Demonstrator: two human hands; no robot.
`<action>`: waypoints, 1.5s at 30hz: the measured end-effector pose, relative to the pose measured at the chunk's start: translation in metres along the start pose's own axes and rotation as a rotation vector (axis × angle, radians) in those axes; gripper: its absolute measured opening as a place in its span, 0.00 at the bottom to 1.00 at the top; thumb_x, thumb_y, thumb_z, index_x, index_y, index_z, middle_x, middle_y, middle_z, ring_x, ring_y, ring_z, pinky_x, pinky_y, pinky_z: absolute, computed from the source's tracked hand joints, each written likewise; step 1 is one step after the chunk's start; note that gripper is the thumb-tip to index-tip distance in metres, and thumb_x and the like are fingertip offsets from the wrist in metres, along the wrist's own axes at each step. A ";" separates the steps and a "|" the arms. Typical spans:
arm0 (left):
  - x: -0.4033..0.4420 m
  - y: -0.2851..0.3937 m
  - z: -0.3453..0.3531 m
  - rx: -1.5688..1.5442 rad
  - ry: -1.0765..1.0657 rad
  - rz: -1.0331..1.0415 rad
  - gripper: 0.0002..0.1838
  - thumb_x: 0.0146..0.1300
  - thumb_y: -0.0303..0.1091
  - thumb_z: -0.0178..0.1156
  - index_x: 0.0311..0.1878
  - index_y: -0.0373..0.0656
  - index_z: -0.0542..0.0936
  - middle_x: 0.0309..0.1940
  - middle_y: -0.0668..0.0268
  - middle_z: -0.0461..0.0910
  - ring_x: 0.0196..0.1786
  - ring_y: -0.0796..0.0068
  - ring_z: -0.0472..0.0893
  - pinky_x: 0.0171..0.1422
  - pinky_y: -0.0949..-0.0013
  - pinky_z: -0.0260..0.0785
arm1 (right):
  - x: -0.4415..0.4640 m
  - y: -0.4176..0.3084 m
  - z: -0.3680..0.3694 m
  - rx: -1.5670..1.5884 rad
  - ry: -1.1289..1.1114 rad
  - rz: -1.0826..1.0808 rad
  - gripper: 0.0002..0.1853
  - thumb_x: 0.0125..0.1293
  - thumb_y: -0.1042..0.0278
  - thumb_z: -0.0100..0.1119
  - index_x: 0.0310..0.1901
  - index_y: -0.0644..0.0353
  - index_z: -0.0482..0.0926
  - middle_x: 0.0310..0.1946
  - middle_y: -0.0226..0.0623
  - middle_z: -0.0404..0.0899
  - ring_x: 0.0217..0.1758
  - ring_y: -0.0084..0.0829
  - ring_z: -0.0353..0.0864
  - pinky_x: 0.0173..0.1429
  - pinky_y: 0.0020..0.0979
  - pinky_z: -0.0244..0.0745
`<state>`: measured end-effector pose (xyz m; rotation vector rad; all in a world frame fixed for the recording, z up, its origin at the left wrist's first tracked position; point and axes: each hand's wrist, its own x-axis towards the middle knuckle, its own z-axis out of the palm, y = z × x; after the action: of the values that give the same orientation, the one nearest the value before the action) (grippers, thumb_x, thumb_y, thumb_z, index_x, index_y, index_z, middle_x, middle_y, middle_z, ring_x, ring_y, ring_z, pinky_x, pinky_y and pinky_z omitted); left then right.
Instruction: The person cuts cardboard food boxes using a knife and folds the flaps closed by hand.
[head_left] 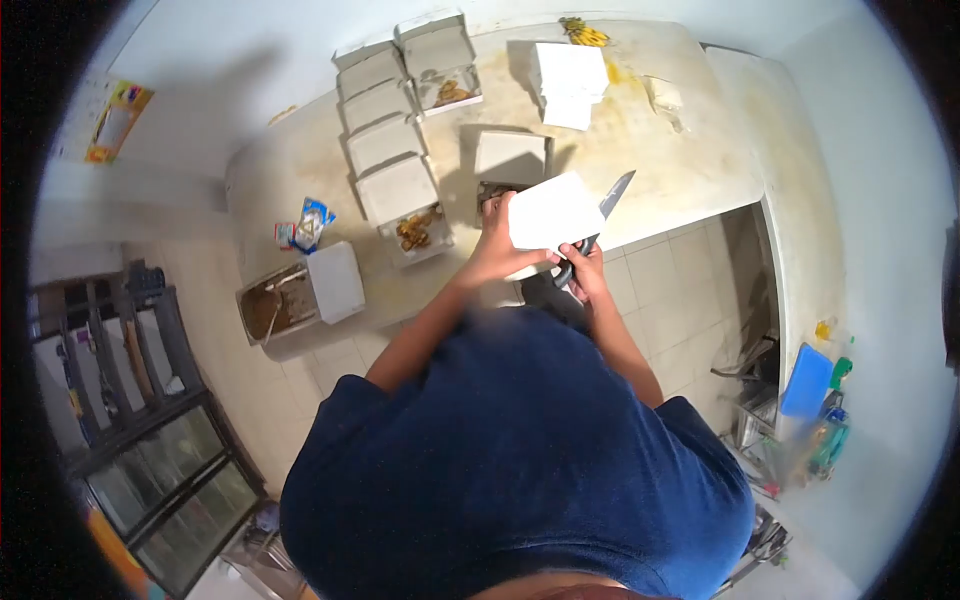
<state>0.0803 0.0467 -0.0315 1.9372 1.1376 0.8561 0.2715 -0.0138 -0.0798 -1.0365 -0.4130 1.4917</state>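
Note:
My left hand (492,250) grips the left edge of a flat white box (553,212), which is tilted up over the table's front edge. A black-handled knife (613,198) is in my right hand (587,270), with its blade pointing up and away to the right. The fingers of my right hand are also close to the lower corner of the white box; I cannot tell if they touch it. Just beyond, an open box (512,158) stands on the table, its contents mostly hidden by my left hand and the white box.
Several open boxes (388,145) stand in a row, some with brown food pieces. White boxes (568,80) are stacked at the back near bananas (583,32). A metal tray (282,300) and blue packet (312,222) lie left. A blue board (806,382) hangs right.

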 end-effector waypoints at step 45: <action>0.018 -0.030 -0.010 -1.510 0.302 -0.905 0.46 0.70 0.73 0.36 0.77 0.45 0.53 0.74 0.56 0.59 0.74 0.51 0.62 0.76 0.37 0.51 | 0.045 -0.009 0.045 0.000 -0.104 0.274 0.23 0.59 0.76 0.70 0.54 0.65 0.72 0.47 0.39 0.81 0.48 0.31 0.83 0.48 0.36 0.85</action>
<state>0.0668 0.0756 -0.0481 0.0344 0.8646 0.9800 0.2468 0.0439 -0.0650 -1.0498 -0.3545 1.7952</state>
